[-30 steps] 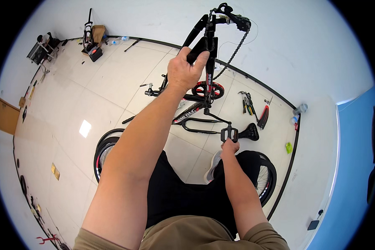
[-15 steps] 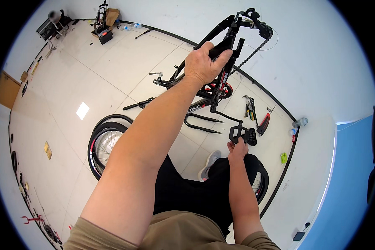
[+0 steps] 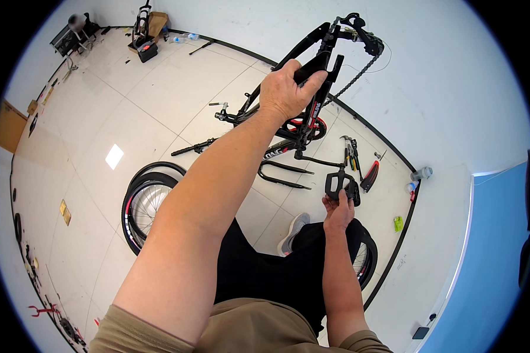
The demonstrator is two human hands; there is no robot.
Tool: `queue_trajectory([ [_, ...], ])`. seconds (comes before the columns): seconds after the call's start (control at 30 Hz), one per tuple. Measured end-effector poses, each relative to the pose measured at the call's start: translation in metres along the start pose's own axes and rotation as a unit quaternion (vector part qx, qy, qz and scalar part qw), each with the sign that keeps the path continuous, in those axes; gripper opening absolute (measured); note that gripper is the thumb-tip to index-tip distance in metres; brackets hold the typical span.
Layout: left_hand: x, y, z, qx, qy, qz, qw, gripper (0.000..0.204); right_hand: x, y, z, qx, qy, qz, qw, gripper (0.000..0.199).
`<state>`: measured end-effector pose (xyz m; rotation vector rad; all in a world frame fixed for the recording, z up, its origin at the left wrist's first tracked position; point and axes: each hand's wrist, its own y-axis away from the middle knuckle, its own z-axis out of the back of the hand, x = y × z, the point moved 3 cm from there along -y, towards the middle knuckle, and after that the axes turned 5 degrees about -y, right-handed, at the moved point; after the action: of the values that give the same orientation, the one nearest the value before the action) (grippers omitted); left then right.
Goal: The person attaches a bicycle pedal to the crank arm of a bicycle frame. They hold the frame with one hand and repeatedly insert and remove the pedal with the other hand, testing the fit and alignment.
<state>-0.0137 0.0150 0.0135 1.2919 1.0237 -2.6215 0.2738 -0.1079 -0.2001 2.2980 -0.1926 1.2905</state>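
Left hand (image 3: pixel 284 91) was wrapped round the upper end of the black bike frame (image 3: pixel 316 112), tilted over the tile floor (image 3: pixel 159 97). Right hand (image 3: pixel 338 212) had its fingers on the pedal (image 3: pixel 341 180), out at the crank arm's (image 3: pixel 321 160) end by the right knee. Risks, my read: a slackened left grip could have let the frame tip onto the hand tools (image 3: pixel 352 154); a sudden crank turn could have pinched fingers or unseated the slack-looking chain (image 3: pixel 354 78).
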Motion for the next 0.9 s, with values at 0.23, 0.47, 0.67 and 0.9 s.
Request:
queue_trajectory([
  [0.23,0.000,0.000,0.000,-0.004,0.004,-0.002,1.000,0.060,0.009,0.009,-0.012,0.076,-0.042,0.004,0.996,0.022],
  [0.47,-0.001,-0.001,-0.001,-0.007,0.010,0.002,1.000,0.060,0.011,0.014,-0.019,0.136,-0.076,-0.019,0.988,0.026],
  [0.67,0.000,-0.001,-0.002,-0.009,0.008,-0.004,1.000,0.060,0.016,0.022,-0.029,0.155,-0.057,-0.021,0.986,0.027],
  [0.9,-0.002,0.000,-0.001,-0.013,0.006,-0.012,1.000,0.061,0.024,0.038,-0.049,0.214,-0.074,-0.033,0.974,0.027],
])
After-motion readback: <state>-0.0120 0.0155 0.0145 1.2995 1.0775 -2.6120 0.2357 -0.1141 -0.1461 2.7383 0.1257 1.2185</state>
